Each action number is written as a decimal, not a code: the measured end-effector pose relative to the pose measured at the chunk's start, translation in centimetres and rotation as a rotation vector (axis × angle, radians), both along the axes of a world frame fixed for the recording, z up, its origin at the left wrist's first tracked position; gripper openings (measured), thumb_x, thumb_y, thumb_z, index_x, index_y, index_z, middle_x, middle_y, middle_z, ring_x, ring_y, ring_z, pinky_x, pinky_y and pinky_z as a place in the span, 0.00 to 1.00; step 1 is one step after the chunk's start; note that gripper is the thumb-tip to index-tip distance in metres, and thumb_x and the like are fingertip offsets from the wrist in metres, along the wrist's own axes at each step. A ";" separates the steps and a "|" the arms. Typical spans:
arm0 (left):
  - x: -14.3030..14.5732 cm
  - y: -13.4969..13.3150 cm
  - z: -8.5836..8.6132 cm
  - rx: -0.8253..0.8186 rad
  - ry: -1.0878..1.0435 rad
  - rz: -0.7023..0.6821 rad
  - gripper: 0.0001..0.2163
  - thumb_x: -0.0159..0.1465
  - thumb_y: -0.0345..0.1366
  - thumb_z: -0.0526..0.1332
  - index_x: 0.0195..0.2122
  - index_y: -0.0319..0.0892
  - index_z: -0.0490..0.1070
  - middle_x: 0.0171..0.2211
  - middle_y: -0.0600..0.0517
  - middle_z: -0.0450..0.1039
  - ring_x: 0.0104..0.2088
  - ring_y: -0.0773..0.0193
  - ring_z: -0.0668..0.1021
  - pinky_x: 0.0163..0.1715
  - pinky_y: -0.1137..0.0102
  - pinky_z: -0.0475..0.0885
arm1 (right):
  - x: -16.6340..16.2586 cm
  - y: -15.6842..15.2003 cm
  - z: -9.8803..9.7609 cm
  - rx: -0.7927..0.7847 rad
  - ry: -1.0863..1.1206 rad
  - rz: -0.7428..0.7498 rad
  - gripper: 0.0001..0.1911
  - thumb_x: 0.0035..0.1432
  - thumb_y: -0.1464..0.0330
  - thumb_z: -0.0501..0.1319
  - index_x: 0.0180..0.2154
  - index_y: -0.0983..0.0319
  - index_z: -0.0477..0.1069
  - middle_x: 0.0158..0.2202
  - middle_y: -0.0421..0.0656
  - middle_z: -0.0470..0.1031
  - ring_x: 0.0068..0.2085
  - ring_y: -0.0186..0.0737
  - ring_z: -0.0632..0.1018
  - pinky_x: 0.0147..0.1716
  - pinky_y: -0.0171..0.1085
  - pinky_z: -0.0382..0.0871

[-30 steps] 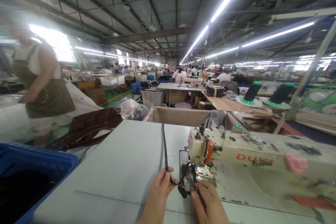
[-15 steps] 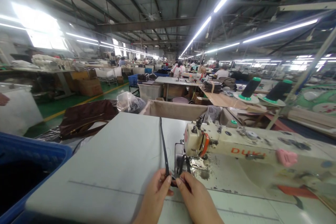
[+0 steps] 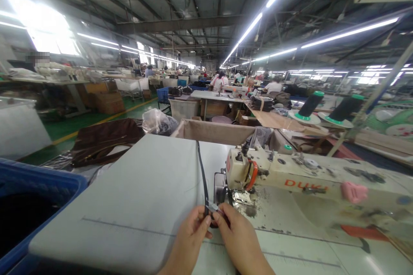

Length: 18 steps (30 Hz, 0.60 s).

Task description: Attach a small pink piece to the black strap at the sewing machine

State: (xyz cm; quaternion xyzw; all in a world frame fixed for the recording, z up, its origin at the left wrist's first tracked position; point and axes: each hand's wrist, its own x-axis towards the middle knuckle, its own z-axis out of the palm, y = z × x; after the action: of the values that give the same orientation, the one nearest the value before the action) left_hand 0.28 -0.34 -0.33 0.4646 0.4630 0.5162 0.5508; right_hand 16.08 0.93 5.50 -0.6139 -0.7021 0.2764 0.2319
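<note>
Change: both hands have drawn together at the near end of the strap since a second ago, when the right hand sat lower and further right by the needle; the person in the apron at the left has gone from view.
Hall: long factory floor under strip lights, other people at work far off at the back.
Counter (image 3: 135,197): pale grey, wide, running away from the viewer, with a faint line across its near part.
Sewing machine (image 3: 300,180): cream body lying along the right of the counter, red lettering on its side, an orange part at its head.
Blue crate (image 3: 38,189): at the lower left, just beside the counter's edge, dark inside.
Brown bag (image 3: 103,139): lying off the far left corner of the counter.
Thread cones (image 3: 309,105): two dark cones on green bases, behind the machine.
Strap (image 3: 201,167): thin, dark, lying straight down the counter just left of the machine's head; its near end is between the two hands.
Left hand (image 3: 190,236): fingers closed, pinching the strap's near end.
Right hand (image 3: 237,236): fingertips pressed against the left hand's, pinched on the same end, where a small metal piece (image 3: 213,208) shows.
</note>
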 end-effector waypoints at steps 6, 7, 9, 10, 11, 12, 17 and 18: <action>-0.4 -0.2 0.5 -0.020 -0.013 -0.001 0.27 0.64 0.63 0.68 0.46 0.42 0.80 0.44 0.42 0.82 0.44 0.52 0.82 0.41 0.65 0.78 | 0.0 0.2 -1.0 0.040 0.111 -0.039 0.16 0.75 0.59 0.53 0.36 0.56 0.72 0.35 0.40 0.83 0.38 0.44 0.81 0.37 0.37 0.64; -0.4 -0.2 0.4 -0.024 -0.024 0.004 0.27 0.64 0.64 0.68 0.47 0.42 0.80 0.44 0.42 0.82 0.44 0.51 0.81 0.41 0.65 0.78 | 0.1 0.2 -1.1 0.045 0.096 -0.054 0.15 0.75 0.59 0.53 0.36 0.56 0.72 0.35 0.40 0.83 0.38 0.44 0.81 0.37 0.37 0.63; -0.4 -0.2 0.3 -0.034 -0.057 0.018 0.28 0.64 0.64 0.68 0.47 0.42 0.80 0.45 0.43 0.82 0.45 0.51 0.81 0.42 0.64 0.77 | 0.1 0.1 -1.0 0.050 0.002 -0.060 0.13 0.74 0.61 0.56 0.36 0.56 0.73 0.35 0.40 0.83 0.38 0.44 0.82 0.35 0.37 0.61; -0.4 -0.3 0.1 -0.040 -0.073 0.027 0.27 0.64 0.64 0.68 0.46 0.42 0.80 0.45 0.43 0.81 0.45 0.51 0.80 0.42 0.64 0.77 | 0.1 0.0 -0.8 0.046 -0.054 -0.054 0.11 0.73 0.63 0.57 0.36 0.56 0.73 0.35 0.41 0.84 0.38 0.44 0.82 0.34 0.38 0.60; -0.4 -0.3 0.0 -0.047 -0.083 0.034 0.27 0.63 0.64 0.68 0.44 0.43 0.80 0.44 0.43 0.81 0.45 0.52 0.80 0.43 0.64 0.77 | 0.1 -0.1 -0.5 0.042 -0.104 -0.048 0.11 0.72 0.64 0.58 0.35 0.56 0.73 0.34 0.41 0.84 0.38 0.44 0.82 0.34 0.38 0.58; -0.4 -0.3 -0.2 -0.054 -0.084 0.039 0.27 0.63 0.64 0.69 0.42 0.43 0.80 0.43 0.44 0.81 0.44 0.52 0.80 0.43 0.64 0.76 | 0.0 -0.1 -0.2 0.043 -0.142 -0.044 0.11 0.72 0.66 0.58 0.34 0.56 0.73 0.34 0.41 0.84 0.38 0.44 0.82 0.33 0.38 0.57; -0.7 -0.2 -1.1 -0.066 -0.034 0.014 0.25 0.64 0.63 0.68 0.36 0.43 0.79 0.36 0.49 0.78 0.35 0.58 0.77 0.41 0.66 0.73 | -0.3 -0.1 1.0 0.072 -0.202 -0.022 0.12 0.72 0.66 0.60 0.33 0.56 0.74 0.33 0.40 0.84 0.36 0.43 0.83 0.32 0.38 0.55; -0.7 -0.1 -1.2 -0.061 -0.027 0.005 0.25 0.65 0.63 0.68 0.36 0.43 0.79 0.36 0.50 0.77 0.35 0.59 0.77 0.40 0.66 0.73 | -0.4 -0.1 1.0 0.080 -0.206 -0.018 0.12 0.72 0.66 0.60 0.33 0.56 0.74 0.33 0.39 0.84 0.36 0.43 0.83 0.32 0.38 0.55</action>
State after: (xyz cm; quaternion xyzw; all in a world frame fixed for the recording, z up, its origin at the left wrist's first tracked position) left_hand -0.47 -0.46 -1.55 0.4393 0.4723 0.5095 0.5696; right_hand 15.69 0.87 6.55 -0.6358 -0.7271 0.1814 0.1851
